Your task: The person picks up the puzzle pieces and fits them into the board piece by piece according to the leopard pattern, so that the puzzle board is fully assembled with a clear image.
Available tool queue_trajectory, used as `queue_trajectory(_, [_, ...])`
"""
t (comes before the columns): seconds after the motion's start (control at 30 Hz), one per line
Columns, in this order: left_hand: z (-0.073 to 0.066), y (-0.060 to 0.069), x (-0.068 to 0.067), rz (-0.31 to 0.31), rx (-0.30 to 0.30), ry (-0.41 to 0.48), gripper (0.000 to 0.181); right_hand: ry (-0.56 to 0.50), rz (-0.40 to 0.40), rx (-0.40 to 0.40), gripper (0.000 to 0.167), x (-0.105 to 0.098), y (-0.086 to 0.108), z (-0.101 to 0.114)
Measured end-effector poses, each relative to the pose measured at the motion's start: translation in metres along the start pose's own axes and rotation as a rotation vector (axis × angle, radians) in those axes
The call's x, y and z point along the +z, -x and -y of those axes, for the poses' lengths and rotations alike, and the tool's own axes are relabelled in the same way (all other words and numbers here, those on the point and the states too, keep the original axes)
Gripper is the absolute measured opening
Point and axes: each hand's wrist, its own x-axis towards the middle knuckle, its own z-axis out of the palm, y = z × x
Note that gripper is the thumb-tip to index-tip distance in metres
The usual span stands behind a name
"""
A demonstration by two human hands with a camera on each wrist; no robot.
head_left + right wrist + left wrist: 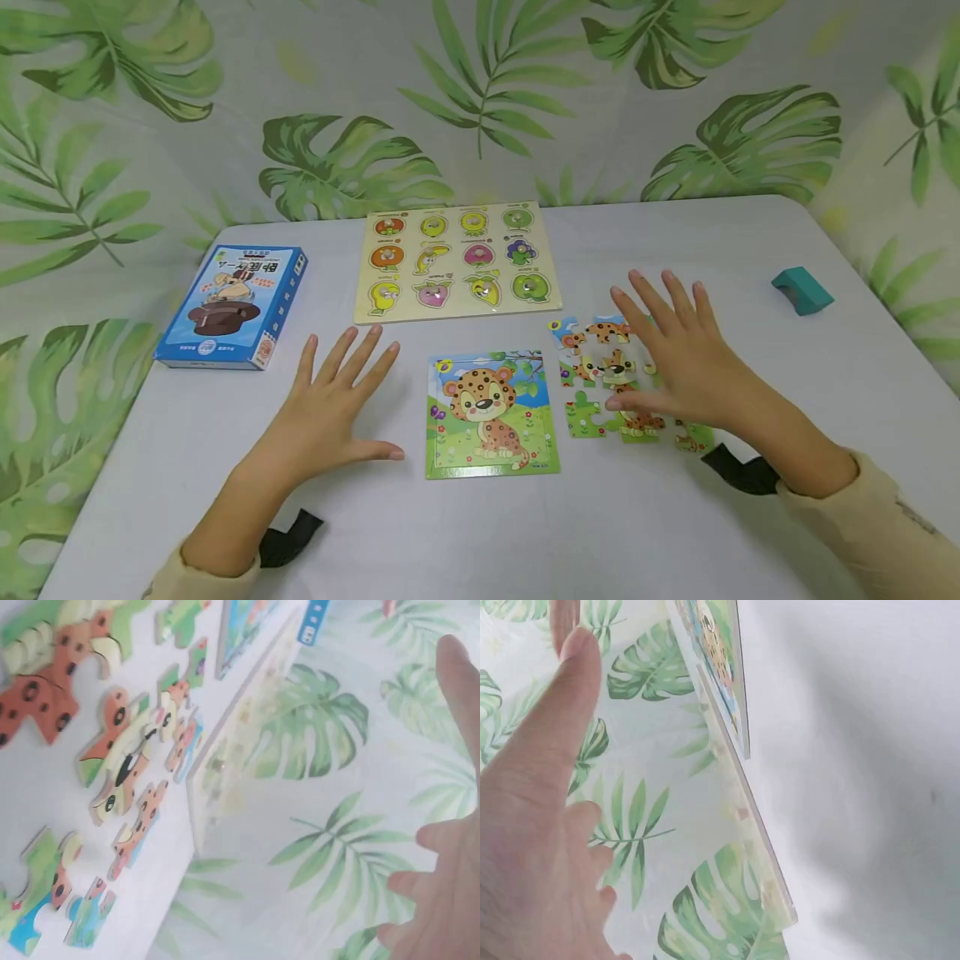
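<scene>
My left hand [326, 421] hovers with spread fingers to the left of a square leopard puzzle board [492, 414], holding nothing. On the other side, my right hand [686, 371] is also spread, above loose jigsaw pieces [585, 415], and partly hides them in the head view. Those pieces carry parts of a leopard picture; in the right wrist view several leopard pieces [124, 754] lie apart from one another on the white table. The left wrist view shows my left hand [532, 795] with its thumb extended, beside the edge of the puzzle board [718, 664].
Behind the puzzle lies a wooden fruit peg board [457, 262]. A blue box [232, 304] with a hat picture sits at the left. Toward the right edge of the table [480, 533] is a teal arched block [802, 290]. Leaf-patterned cloth [480, 92] hangs behind.
</scene>
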Motion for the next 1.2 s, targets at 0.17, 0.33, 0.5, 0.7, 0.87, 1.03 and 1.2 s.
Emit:
queue_trajectory(0.17, [-0.003, -0.005, 0.008, -0.058, 0.070, 0.055, 0.111, -0.255, -0.049, -0.028, 0.113, 0.003, -0.020, -0.007])
queue_trajectory(0.33, [-0.013, -0.009, 0.019, -0.055, 0.089, 0.179, 0.110, -0.533, -0.005, 0.044, 0.100, 0.018, -0.034, -0.013])
queue_trajectory(0.5, [-0.020, -0.012, 0.028, 0.005, 0.058, 0.331, 0.105, -0.638, 0.030, 0.107, 0.082, 0.040, -0.041, -0.022])
queue_trajectory(0.7, [-0.021, -0.015, 0.040, 0.107, 0.002, 0.486, 0.098, -0.719, 0.118, 0.128, 0.067, 0.062, -0.044, -0.032])
queue_trajectory(0.87, [-0.018, -0.015, 0.051, 0.145, -0.025, 0.546, 0.097, -0.727, 0.176, 0.166, 0.059, 0.074, -0.047, -0.037])
queue_trajectory(1.03, [-0.015, -0.015, 0.058, 0.141, -0.015, 0.553, 0.096, -0.732, 0.191, 0.179, 0.051, 0.080, -0.048, -0.040])
queue_trajectory(1.2, [-0.014, -0.014, 0.059, 0.130, -0.001, 0.562, 0.095, -0.688, 0.199, 0.150, 0.047, 0.084, -0.049, -0.042])
